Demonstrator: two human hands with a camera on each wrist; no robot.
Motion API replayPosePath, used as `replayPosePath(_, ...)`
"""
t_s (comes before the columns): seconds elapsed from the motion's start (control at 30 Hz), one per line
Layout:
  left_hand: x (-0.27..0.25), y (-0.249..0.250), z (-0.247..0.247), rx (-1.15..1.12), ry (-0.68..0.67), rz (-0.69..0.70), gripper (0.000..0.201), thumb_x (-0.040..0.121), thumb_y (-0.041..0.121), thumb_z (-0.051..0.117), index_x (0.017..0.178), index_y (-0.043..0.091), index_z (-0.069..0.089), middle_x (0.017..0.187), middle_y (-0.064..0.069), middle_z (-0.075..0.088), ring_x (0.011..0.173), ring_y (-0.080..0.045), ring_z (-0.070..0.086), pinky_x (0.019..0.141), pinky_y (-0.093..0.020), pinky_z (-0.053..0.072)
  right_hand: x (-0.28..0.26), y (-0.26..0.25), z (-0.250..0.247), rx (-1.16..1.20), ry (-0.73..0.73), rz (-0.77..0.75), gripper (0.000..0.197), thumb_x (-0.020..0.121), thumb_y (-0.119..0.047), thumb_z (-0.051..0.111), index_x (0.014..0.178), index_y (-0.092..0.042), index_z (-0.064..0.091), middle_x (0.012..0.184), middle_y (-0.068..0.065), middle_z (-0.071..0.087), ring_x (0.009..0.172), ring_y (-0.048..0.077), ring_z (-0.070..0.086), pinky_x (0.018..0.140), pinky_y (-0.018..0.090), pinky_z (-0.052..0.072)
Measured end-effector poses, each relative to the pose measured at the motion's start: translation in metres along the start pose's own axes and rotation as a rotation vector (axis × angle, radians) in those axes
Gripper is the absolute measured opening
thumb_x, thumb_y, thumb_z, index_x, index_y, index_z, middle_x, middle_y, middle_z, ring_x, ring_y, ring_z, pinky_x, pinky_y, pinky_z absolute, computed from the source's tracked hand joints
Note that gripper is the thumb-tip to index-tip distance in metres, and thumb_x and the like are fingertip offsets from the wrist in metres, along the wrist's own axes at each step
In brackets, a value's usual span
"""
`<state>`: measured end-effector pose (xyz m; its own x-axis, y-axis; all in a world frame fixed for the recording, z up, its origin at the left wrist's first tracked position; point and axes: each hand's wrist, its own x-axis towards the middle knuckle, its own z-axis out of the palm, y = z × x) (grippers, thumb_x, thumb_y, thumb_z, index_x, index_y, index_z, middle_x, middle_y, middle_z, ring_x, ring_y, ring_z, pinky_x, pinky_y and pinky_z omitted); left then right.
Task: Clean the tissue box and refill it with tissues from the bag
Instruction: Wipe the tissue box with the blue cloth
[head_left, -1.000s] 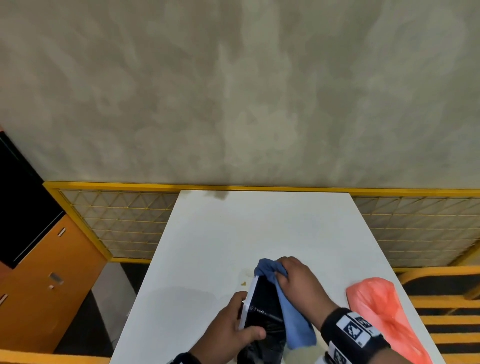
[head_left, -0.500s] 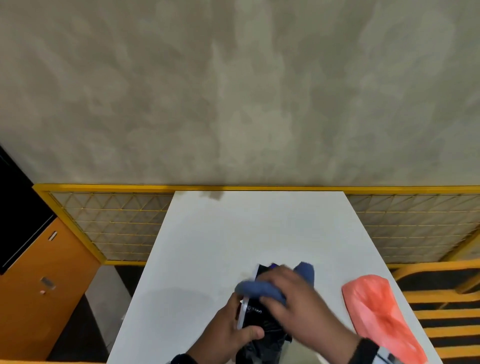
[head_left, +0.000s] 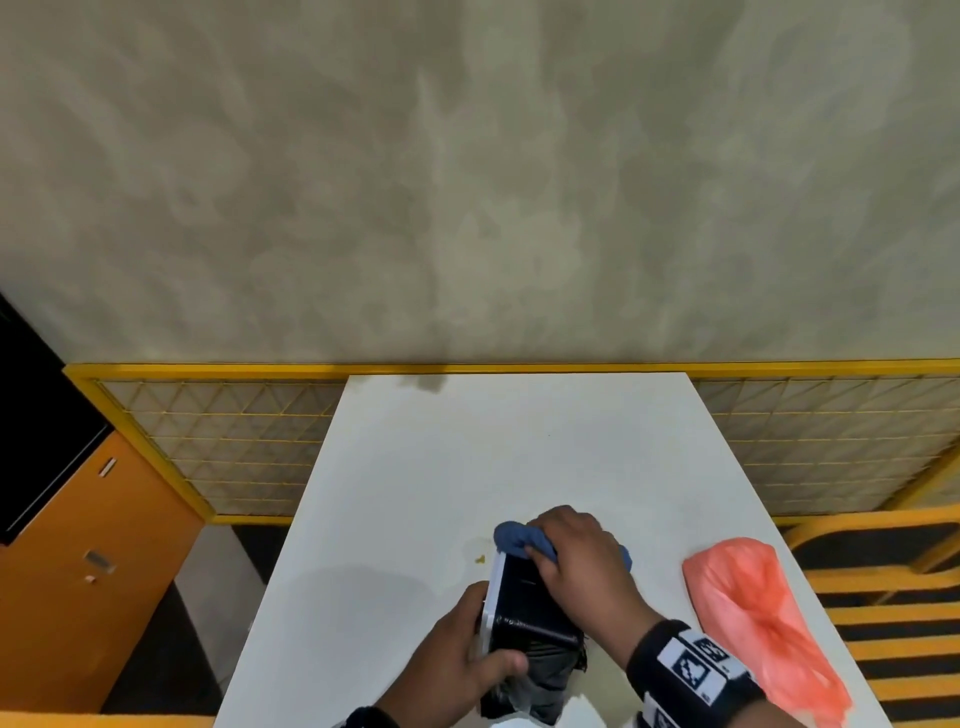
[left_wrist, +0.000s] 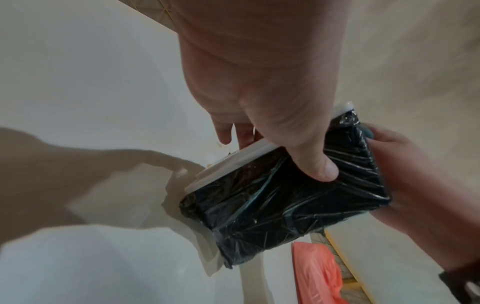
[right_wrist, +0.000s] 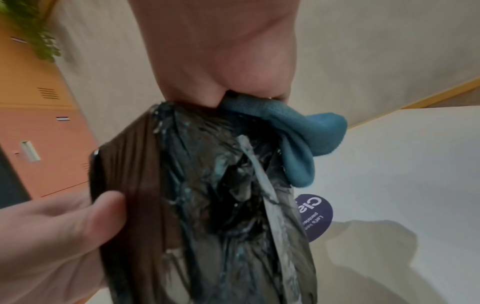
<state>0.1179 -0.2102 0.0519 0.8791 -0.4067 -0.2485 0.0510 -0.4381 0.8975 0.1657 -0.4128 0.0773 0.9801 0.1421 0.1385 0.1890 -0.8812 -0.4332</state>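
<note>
Cloth (head_left: 511, 538) has shifted to the tissue box (head_left: 524, 603) top edge, lower centre; we keep cleaning. Our left hand (head_left: 467, 660) grips the box, our right hand (head_left: 582, 566) clutches the cloth.

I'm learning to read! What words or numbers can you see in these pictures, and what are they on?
"Cla": big white letters, cut off, on the round purple sticker lying on the white table.
"Let's ke...": small line on that same sticker, partly hidden; the line beneath it is too blurred to read.
Wristband tag: only black-and-white square patterns, no words.
Tissue box: no text readable on its black plastic wrap.
Orange bag: no text.
</note>
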Motion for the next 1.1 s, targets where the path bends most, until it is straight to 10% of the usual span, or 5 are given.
replayPosePath(0.27,0.017,0.021,-0.015,-0.083,-0.042,-0.154,0.072,0.076,0.088,0.054,0.109,0.025,0.065,0.107,0.014,0.070,0.099,-0.004,0.066,0.099,-0.036,0.050,0.009,0.010,0.002,0.187,-0.031,0.116,0.009,0.088,-0.024,0.058,0.095,-0.023,0.064,0.094,-0.002,0.059,0.091,0.018,0.055,0.076,0.032,0.048)
replayPosePath(0.47,0.034,0.032,-0.017,-0.071,0.034,-0.257,0.052,0.080,0.067,0.068,0.067,0.025,0.039,0.068,0.008,0.041,0.065,-0.013,0.041,0.065,-0.032,0.031,0.002,0.020,-0.019,0.575,-0.014,0.347,0.006,0.091,-0.020,0.060,0.088,-0.025,0.063,0.089,-0.004,0.066,0.084,0.011,0.062,0.066,0.023,0.045)
replayPosePath(0.7,0.017,0.024,-0.015,-0.047,-0.067,-0.203,0.038,0.076,0.059,0.069,0.082,0.022,0.059,0.080,0.005,0.060,0.072,-0.009,0.055,0.069,-0.028,0.041,-0.025,0.037,-0.063,0.908,0.338,0.571,0.027,0.094,-0.008,0.056,0.115,-0.025,0.056,0.105,-0.002,0.062,0.081,0.012,0.060,0.066,0.030,0.050)
replayPosePath(0.97,-0.014,0.010,-0.016,0.015,-0.146,-0.153,0.041,0.080,0.056,0.066,0.109,0.027,0.064,0.102,0.011,0.069,0.096,-0.007,0.064,0.090,-0.030,0.047,-0.076,-0.002,-0.064,0.639,0.158,0.094,0.029,0.077,-0.023,0.064,0.102,-0.038,0.067,0.107,-0.016,0.064,0.104,0.001,0.059,0.087,0.010,0.041)
replayPosePath(1.1,-0.032,0.020,-0.025,0.209,-0.171,-0.083,0.023,0.099,0.034,0.063,0.122,0.033,0.058,0.121,0.014,0.065,0.114,0.007,0.055,0.090,0.000,0.035,-0.105,-0.014,-0.021,0.455,0.005,-0.069,0.042,0.082,-0.041,0.060,0.117,-0.062,0.049,0.127,-0.030,0.049,0.115,-0.004,0.048,0.097,0.010,0.034)
